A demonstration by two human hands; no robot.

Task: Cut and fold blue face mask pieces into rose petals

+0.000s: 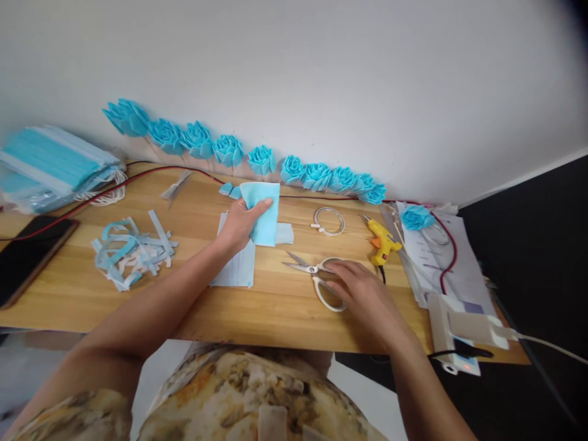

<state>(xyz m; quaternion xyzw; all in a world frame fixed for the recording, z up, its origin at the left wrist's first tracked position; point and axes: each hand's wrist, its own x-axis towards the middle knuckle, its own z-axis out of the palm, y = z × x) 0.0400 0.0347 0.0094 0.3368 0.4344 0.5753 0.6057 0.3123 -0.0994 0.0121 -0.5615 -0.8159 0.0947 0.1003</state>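
Observation:
My left hand [245, 220] pinches a light blue piece of folded mask fabric [267, 214], its thumb flat across the front. Under that hand, a pale blue face mask sheet [239, 269] lies on the table, and a smaller pale strip [285, 233] shows to its right. My right hand [358, 288] has its fingers at the handle loops of a pair of white-handled scissors [313, 269]. The scissors' blades are spread apart and point left, low over the wood. Small blue cut pieces [228, 190] lie behind the held fabric.
Blue fabric flowers [228, 150] line the wall; another [417, 217] sits on papers. A yellow glue gun [383, 241], a tape roll [329, 222] and a power strip [452, 331] are right. Left are stacked masks [55, 162], cut strips [131, 248] and a phone [34, 257]. A red-black cable [151, 169] crosses behind.

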